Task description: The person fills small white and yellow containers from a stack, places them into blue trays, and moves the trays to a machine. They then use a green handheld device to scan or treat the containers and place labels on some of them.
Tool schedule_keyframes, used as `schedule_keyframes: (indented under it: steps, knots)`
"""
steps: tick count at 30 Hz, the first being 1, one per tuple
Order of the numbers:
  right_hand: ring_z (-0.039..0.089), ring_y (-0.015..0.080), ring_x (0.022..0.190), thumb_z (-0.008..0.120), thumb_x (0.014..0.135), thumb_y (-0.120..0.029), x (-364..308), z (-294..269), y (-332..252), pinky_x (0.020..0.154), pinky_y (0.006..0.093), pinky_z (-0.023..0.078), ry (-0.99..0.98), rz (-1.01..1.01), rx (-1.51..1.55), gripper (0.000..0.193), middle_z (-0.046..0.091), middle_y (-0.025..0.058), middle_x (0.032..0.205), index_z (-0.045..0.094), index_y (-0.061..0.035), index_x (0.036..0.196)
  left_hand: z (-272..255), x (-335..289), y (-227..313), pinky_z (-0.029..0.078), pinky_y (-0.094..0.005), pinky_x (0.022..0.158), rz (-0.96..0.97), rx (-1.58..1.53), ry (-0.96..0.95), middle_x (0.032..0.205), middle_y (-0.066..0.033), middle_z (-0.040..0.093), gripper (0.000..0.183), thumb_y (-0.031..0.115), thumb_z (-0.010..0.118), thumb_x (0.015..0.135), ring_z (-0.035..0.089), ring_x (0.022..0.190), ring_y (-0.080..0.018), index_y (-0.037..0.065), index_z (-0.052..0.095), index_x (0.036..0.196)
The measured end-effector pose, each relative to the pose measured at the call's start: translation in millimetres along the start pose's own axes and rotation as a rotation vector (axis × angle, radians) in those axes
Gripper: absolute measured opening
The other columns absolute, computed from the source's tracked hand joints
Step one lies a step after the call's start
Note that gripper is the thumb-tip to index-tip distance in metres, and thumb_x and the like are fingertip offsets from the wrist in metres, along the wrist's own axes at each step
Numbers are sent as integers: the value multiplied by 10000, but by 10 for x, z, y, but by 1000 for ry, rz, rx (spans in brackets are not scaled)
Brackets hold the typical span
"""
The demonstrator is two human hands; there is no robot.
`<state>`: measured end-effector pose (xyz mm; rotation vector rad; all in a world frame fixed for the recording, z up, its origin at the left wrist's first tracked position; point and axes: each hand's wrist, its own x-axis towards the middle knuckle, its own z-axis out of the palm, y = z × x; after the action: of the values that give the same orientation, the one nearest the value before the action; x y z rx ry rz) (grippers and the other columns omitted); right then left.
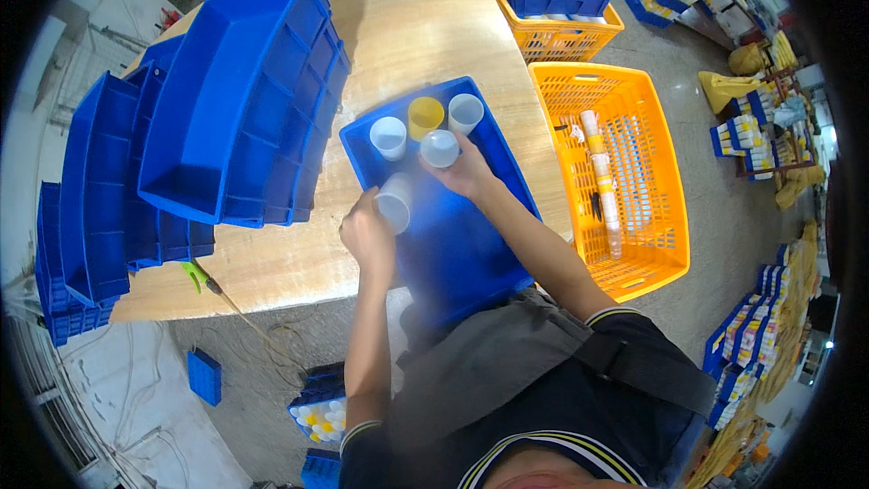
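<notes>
My left hand (367,234) is closed around a translucent white plastic cup (395,206), which leans over the near left part of a shallow blue bin (484,226). In my right hand (471,172) is a second clear cup (440,149), gripped from its right side and held near the others. Three more cups stand at the bin's far end: a white cup (388,138) on the left, a yellow cup (425,116) in the middle and a clear cup (465,111) at the right corner. A blurry smear covers the near part of the bin.
Large blue bins (231,100) are stacked on the left of the wooden table (434,27). Right of it, a yellow basket (665,177) holds a row of nested cups (602,177). A green air gun (197,276) hangs at the near left edge.
</notes>
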<state>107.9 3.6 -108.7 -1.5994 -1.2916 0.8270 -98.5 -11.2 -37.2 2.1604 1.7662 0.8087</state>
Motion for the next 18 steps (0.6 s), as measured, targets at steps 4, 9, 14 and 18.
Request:
schedule_keyframes:
  steps: [4, 9, 14, 18]
  knots:
    - [518, 266, 1234, 561, 989, -354, -72, -216, 216, 1024, 423, 453, 205, 387, 814, 506, 518, 155, 1357, 400, -20, 1332, 254, 398, -32, 570, -436, 695, 24, 93, 38, 876, -232, 712, 222, -20, 610, 807, 713, 773, -369, -2, 732, 992]
    - [250, 288, 1478, 359, 1055, -473, -323, -502, 128, 1183, 466, 275, 107, 759, 1650, 682, 265, 202, 1588, 221, 0, 1527, 155, 868, 55, 577, -425, 721, 120, 199, 176, 1004, -221, 700, 168, 24, 601, 867, 707, 823, -354, -5, 725, 976]
    - [352, 323, 1430, 427, 1052, -401, -958, -662, -99, 1134, 409, 367, -91, 676, 1318, 654, 319, 224, 1558, 269, 59, 1490, -29, 721, 219, 547, -447, 766, -14, -61, 41, 1009, -196, 704, 162, 48, 654, 850, 690, 873, -389, 43, 742, 985]
    - [575, 263, 1183, 499, 1037, -316, -1345, -1096, -162, 1008, 394, 473, 27, 547, 1257, 545, 555, 179, 1344, 397, 58, 1421, 647, 542, 329, 518, -470, 807, -8, -66, -349, 894, -254, 685, 186, 109, 681, 839, 652, 884, -454, -11, 720, 975]
